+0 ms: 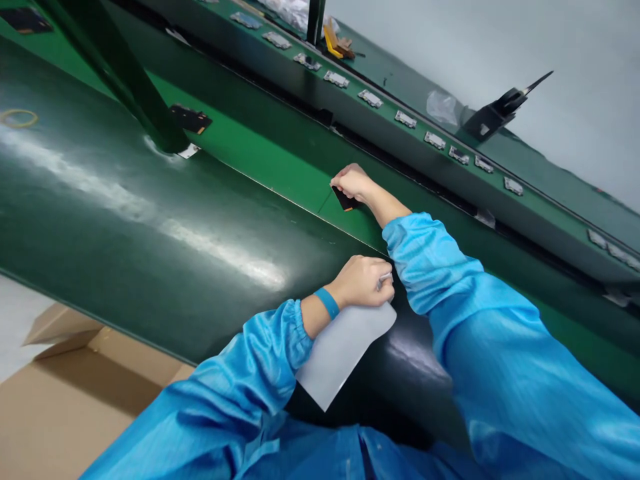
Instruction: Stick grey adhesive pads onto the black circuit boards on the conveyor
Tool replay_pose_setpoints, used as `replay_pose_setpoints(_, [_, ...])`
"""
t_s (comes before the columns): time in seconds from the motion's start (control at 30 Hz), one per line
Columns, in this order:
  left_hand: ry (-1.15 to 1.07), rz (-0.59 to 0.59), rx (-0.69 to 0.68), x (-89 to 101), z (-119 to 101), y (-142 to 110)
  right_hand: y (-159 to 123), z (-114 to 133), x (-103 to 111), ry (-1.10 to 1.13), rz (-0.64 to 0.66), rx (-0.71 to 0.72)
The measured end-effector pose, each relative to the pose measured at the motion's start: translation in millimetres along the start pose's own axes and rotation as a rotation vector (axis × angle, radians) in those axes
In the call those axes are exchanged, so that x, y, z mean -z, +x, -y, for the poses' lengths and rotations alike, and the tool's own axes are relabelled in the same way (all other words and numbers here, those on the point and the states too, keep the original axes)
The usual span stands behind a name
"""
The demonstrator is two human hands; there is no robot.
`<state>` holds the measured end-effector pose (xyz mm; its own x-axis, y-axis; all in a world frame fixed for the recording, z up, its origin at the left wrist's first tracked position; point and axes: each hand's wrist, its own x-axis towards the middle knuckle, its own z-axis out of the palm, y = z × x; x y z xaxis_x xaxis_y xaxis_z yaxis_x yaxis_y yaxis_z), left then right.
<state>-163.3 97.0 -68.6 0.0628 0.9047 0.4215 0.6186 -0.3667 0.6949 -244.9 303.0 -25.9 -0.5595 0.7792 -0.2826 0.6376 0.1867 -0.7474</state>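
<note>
My right hand (353, 181) is closed, with its fingertips pinching the edge of a thin black panel (345, 199) that has an orange strip along one side. It is at the bright green belt (280, 170), and the fingers hide part of the panel. Nearer to me, my left hand (364, 281), with a blue band on its wrist, is closed around a small whitish piece (385, 279) whose kind is hidden. Under and beside that hand, a white sheet (340, 347) lies on the dark green tabletop (165, 267).
Similar black panels (191, 119) lie farther along the belt. A dark post (120, 73) rises from the table at left. Several small metallic parts (371, 98) line the ledge behind. A black holder (493, 117) stands at back right, a cardboard box (85, 393) at lower left.
</note>
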Motion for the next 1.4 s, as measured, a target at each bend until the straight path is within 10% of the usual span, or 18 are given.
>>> replay_pose_setpoints(0.77, [-0.006, -0.014, 0.007, 1.7, -3.1, 1.2, -17.5, -30.0, 20.4, -0.084, -0.093, -0.048])
replay_pose_setpoints(1.13, [-0.137, -0.064, 0.048, 3.3, -1.2, 1.2, -10.1, -46.7, 32.4, -0.536, -0.146, 0.006])
replay_pose_setpoints(1.4, [-0.31, -0.206, 0.243, 31.4, 15.2, 7.9, -57.7, -64.6, 56.2, -0.292, -0.26, -0.008])
